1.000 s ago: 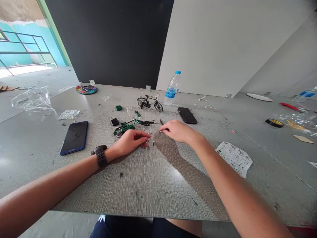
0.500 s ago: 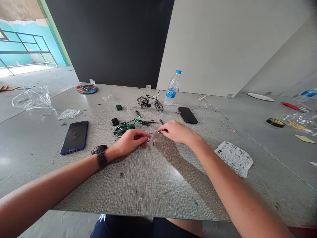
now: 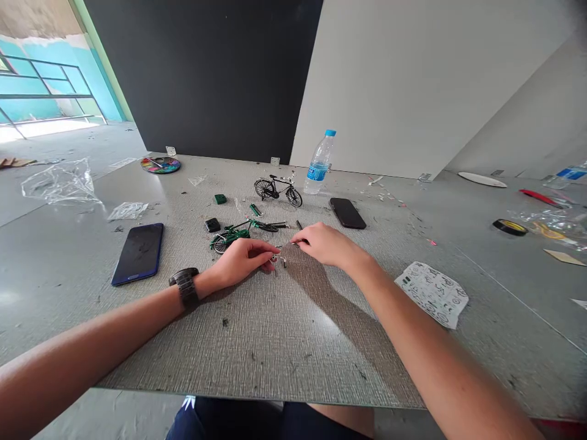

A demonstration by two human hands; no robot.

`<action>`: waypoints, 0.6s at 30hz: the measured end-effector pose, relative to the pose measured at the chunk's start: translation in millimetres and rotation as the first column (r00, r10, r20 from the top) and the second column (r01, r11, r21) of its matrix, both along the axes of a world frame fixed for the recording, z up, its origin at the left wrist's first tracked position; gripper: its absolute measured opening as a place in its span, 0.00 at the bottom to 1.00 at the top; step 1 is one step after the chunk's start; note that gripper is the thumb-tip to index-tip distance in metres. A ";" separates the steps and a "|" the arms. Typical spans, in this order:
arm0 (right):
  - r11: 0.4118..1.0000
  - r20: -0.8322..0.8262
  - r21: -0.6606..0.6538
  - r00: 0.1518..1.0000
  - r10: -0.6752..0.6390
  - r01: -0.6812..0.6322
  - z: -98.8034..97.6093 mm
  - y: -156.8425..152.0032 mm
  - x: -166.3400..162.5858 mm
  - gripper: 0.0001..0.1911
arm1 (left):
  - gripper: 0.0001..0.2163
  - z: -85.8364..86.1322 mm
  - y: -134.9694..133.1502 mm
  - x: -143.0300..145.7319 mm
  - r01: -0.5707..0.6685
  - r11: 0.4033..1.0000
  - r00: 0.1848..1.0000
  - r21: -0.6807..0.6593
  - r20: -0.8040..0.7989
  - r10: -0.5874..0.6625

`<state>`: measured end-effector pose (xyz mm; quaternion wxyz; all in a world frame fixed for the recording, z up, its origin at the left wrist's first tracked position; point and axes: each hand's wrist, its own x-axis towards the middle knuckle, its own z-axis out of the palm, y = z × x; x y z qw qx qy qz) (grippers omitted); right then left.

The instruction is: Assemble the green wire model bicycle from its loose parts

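My left hand (image 3: 241,261), with a dark watch on its wrist, rests on the grey table (image 3: 275,342) and pinches a small silver metal part (image 3: 277,261) at its fingertips. My right hand (image 3: 323,243) is closed just to the right, pinching a thin silver piece I cannot make out, close to the left fingertips. Behind my left hand lies a partly built green model bicycle (image 3: 233,233) on its side. A finished black model bicycle (image 3: 277,189) stands upright farther back.
A blue phone (image 3: 138,253) lies at the left, a black phone (image 3: 347,212) behind my right hand. A water bottle (image 3: 320,162), small green and black parts (image 3: 220,199), a printed sheet (image 3: 433,292), a paint palette (image 3: 160,165), plastic wrap (image 3: 59,183) and a tape roll (image 3: 509,227) surround them.
My right hand has drifted slightly left toward the left fingertips. My left hand has stayed in place with the silver part.
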<state>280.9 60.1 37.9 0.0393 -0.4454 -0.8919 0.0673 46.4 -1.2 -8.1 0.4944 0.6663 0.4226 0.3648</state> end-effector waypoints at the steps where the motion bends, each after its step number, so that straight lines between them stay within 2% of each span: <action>1: 1.000 0.004 0.003 1.000 0.001 -0.001 0.0 0.1 0.0 0.20 | 0.14 0.2 -0.1 0.1 -0.001 1.000 1.000 -0.004 0.002 0.001; 10: 0.999 0.014 0.032 1.000 -0.001 0.001 -3.2 0.6 0.4 0.21 | 0.14 -1.5 0.7 0.5 -0.003 1.000 1.000 0.002 0.026 0.003; 14: 0.998 -0.027 0.062 1.000 -0.001 0.003 -1.8 -0.4 -2.2 0.20 | 0.13 -2.9 3.0 0.8 -0.028 1.000 0.998 -0.005 0.063 0.028; 18: 0.994 -0.103 0.110 0.994 0.030 -0.019 2.8 -4.1 -6.7 0.19 | 0.10 -0.4 4.2 0.3 -0.077 0.995 0.992 -0.068 0.093 0.083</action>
